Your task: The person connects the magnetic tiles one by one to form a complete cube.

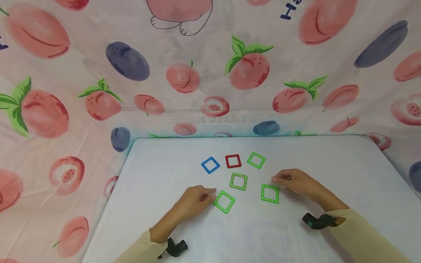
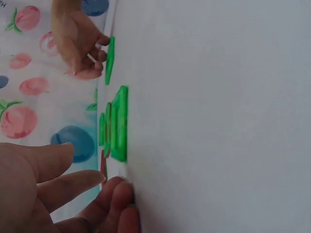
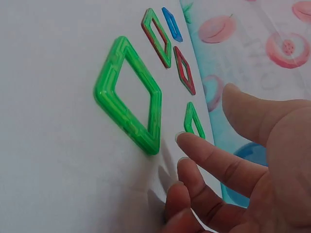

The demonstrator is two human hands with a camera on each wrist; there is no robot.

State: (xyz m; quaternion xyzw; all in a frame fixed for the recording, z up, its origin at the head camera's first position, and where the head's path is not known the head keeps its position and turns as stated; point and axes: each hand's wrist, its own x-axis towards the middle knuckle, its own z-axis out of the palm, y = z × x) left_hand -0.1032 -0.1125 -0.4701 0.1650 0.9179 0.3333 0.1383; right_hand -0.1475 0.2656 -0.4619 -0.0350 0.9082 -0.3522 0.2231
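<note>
Several hollow square magnetic tiles lie flat and apart on a white tabletop. My left hand (image 1: 195, 201) is beside the lower-left green tile (image 1: 229, 195), its index finger stretched towards it; whether it touches is unclear. Just above and right of the right-hand green tile (image 1: 269, 201) is my right hand (image 1: 296, 181), fingers loosely bent, holding nothing. The right wrist view shows that hand apart from the nearest green tile (image 3: 104, 82). Between the hands lies another green tile (image 1: 238, 188). Behind are a blue tile (image 1: 215, 161), a red tile (image 1: 232, 155) and a further green tile (image 1: 259, 156).
The white tabletop (image 1: 329, 157) ends at a back edge against a fruit-print cloth (image 1: 197, 47), which also hangs at both sides. A black device (image 1: 177, 248) is at my left wrist and another black device (image 1: 317, 221) at my right.
</note>
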